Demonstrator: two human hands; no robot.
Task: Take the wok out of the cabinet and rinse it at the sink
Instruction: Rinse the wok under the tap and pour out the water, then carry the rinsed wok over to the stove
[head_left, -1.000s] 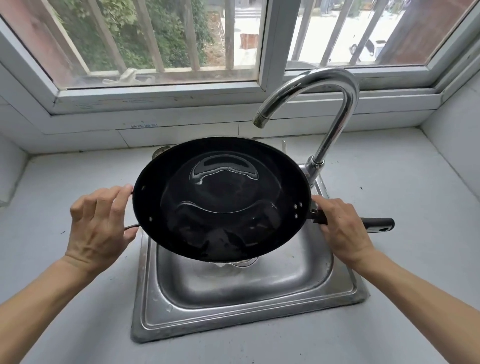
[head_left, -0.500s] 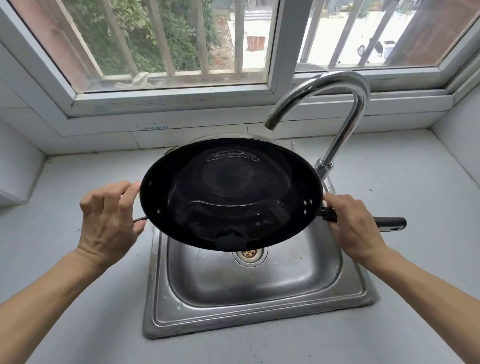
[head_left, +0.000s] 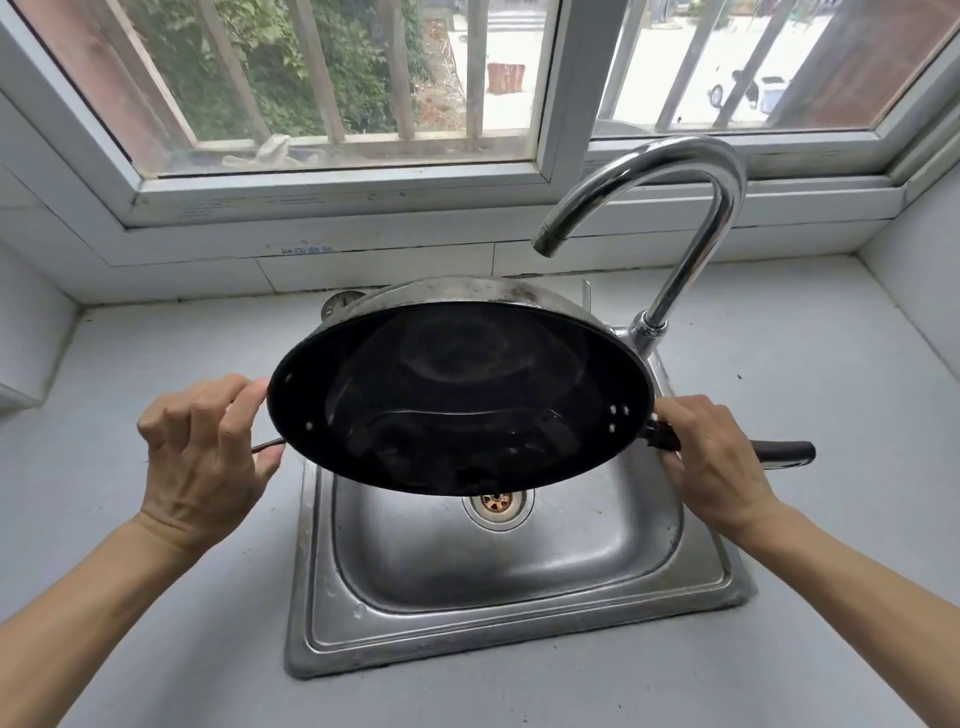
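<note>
Two hands carry everything here. Grey tabletop (head_left: 831, 364) surrounds the steel sink (head_left: 509, 649). Above the basin hangs the wok (head_left: 462, 395), tipped toward the person, its long axis left to right. Nothing blocks the faucet (head_left: 691, 208) behind. Left hand (head_left: 202, 457) pinches the small loop handle; right hand (head_left: 717, 462) wraps the long handle (head_left: 784, 451).

Wok (head_left: 462, 400) above sink (head_left: 509, 613); faucet (head_left: 691, 208) behind-right.
</note>
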